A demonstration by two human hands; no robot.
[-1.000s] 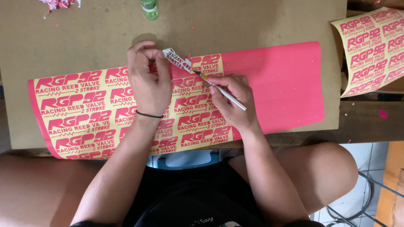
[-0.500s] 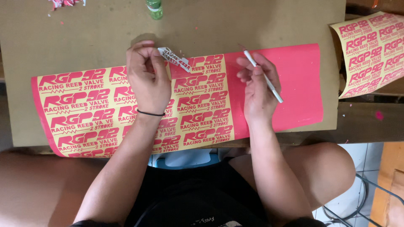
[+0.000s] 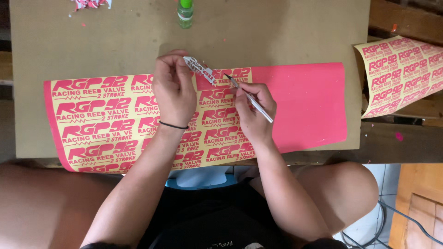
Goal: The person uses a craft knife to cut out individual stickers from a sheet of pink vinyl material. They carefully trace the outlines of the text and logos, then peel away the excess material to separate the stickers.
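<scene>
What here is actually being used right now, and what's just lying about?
In use: left hand pinching a peeled strip; right hand holding a thin knife; pink and yellow sticker sheet.

Lying about: green bottle; scrap pile; second sheet.

2 hands: left hand point(image 3: 173, 90), right hand point(image 3: 254, 113). 2 printed sticker sheets: 1 large red-and-yellow sheet point(image 3: 101, 120) flat on the brown board point(image 3: 277, 32), 1 curled sheet point(image 3: 401, 69) at far right. 1 thin craft knife point(image 3: 251, 100). 1 peeled sticker strip point(image 3: 199, 70). 1 green bottle point(image 3: 185, 11). 1 black wristband point(image 3: 173, 125). 1 heap of red scraps point(image 3: 90, 3).
</scene>
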